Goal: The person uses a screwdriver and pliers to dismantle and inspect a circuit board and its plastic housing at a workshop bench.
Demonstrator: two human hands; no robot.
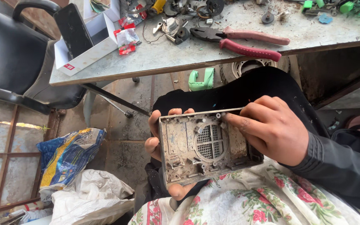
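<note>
A dusty grey plastic casing [188,146] with a round grille in its middle rests over my lap, its inner side facing up. My left hand [155,137] grips it from beneath on the left side, fingers curled over the top and bottom edges. My right hand [271,129] lies on the casing's upper right corner, with the index finger and thumb pressed against the top rim near a small screw post. A floral cloth [246,200] covers my lap under the casing.
A worn workbench [180,54] stands ahead with red-handled pliers [246,41], a white open box [92,41], small parts and wires. A black chair [13,54] is at the left. A green tool [201,81] and bags [71,154] lie on the floor.
</note>
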